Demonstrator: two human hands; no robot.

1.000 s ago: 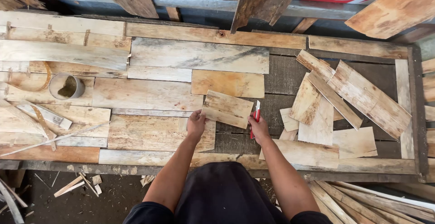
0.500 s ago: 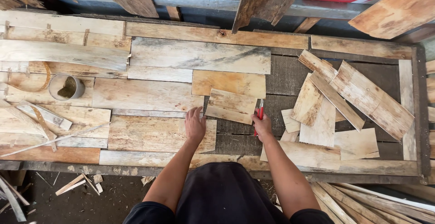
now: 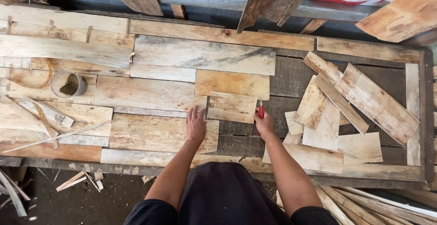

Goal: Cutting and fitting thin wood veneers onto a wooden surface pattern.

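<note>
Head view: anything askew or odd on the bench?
The small board between the left hand and the right hand sits slightly tilted against the straight panels around it. Right of it, loose veneer offcuts lie heaped at mixed angles. No spill or breakage shows.

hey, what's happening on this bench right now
A person leans over a long workbench covered with thin wooden sheets fitted side by side. Their left hand lies flat on the sheets next to a small rectangular wood piece. Their right hand holds a red-handled tool against that piece's right edge. A loose pile of wood offcuts lies on the right of the bench, and a small round tin sits at the left.
</note>
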